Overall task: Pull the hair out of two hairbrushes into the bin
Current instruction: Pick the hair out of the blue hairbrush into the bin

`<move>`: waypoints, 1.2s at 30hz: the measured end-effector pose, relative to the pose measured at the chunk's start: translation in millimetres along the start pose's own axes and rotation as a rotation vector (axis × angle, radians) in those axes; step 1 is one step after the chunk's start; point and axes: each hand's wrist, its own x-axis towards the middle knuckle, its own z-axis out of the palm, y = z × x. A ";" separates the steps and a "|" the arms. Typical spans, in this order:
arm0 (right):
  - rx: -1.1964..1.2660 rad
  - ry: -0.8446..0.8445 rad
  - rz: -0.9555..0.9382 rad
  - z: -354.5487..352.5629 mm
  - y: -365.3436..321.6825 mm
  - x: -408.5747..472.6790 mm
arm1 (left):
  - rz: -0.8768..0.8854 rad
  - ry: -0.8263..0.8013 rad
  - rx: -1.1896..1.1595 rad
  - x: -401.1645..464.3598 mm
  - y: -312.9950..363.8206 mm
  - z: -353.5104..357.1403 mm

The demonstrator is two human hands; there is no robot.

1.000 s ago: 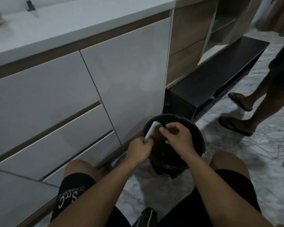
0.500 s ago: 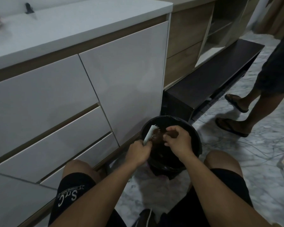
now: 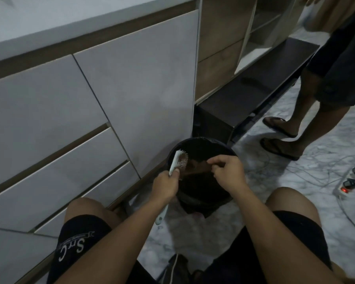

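Observation:
A pale green hairbrush point(image 3: 177, 160) is held over the black bin point(image 3: 217, 145), bristles turned to the right. My left hand point(image 3: 166, 186) grips its handle, whose end sticks out below my wrist. A brown clump of hair point(image 3: 195, 166) stretches from the bristles to my right hand point(image 3: 226, 173), which pinches it above the bin's opening. A second hairbrush is not in sight.
White cabinet doors and drawers point(image 3: 131, 89) rise close on the left. A low dark bench point(image 3: 254, 89) lies behind the bin. Another person's legs in sandals point(image 3: 285, 136) stand to the right. A power strip point(image 3: 344, 189) with cables lies on the marble floor.
My right hand has drawn away to the right of the brush, stretching the hair out from the bristles. The view has tilted down and closer.

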 end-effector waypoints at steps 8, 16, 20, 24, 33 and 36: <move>0.053 0.012 0.029 5.3 -12.7 15.8 | -0.023 -0.025 -0.076 6.1 8.7 -6.1; 0.092 -0.155 -0.097 16.1 -33.0 2.0 | -0.024 -0.137 -0.158 -2.1 14.6 -1.9; 0.149 -0.016 0.009 14.5 -32.5 6.2 | 0.004 -0.112 -0.176 -3.6 16.7 -5.7; 0.226 0.138 0.087 6.7 -29.6 14.0 | -0.017 -0.068 -0.236 -0.8 15.4 -12.5; 0.150 -0.062 -0.050 1.9 -36.7 -8.7 | -0.040 -0.068 -0.262 -6.9 27.2 -12.4; 0.170 -0.184 -0.105 1.5 -38.4 -19.5 | -0.025 -0.070 -0.241 -10.3 31.0 -12.4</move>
